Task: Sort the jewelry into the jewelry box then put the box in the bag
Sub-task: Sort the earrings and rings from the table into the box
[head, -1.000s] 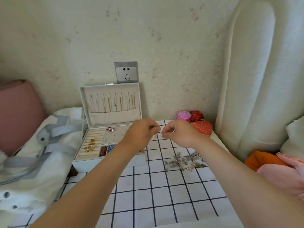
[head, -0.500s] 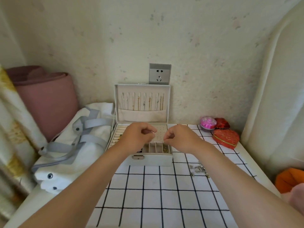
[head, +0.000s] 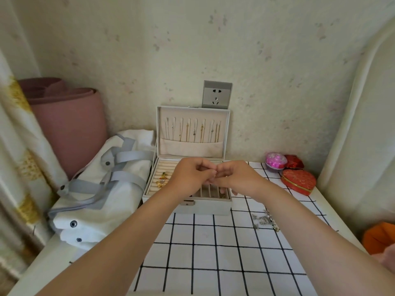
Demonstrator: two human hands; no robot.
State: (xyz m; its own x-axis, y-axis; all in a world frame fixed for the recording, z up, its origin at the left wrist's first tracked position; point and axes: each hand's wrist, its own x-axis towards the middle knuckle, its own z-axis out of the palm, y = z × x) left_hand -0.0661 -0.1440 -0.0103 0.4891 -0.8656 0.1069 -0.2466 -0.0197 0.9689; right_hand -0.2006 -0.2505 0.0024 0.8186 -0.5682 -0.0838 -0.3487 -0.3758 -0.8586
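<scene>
The white jewelry box (head: 205, 207) stands open against the wall, necklaces hanging in its upright lid (head: 193, 130) and several rings (head: 162, 180) in its left slots. My left hand (head: 190, 176) and my right hand (head: 237, 178) meet above the box's tray, fingertips together pinching a small gold earring (head: 215, 175). Loose silver jewelry (head: 265, 220) lies on the checked cloth right of the box. A white bag (head: 102, 189) with grey straps lies left of the box.
A pink heart tin (head: 275, 160), a small red box (head: 295, 161) and a red heart box (head: 298, 180) sit at the back right. A rolled pink mat (head: 68, 118) leans at the left. A wall socket (head: 217, 95) is behind the lid. A padded headboard (head: 363, 124) rises on the right.
The view has swung left and the box now sits centred. My hands have come closer together over the box tray, still pinching the small piece.
</scene>
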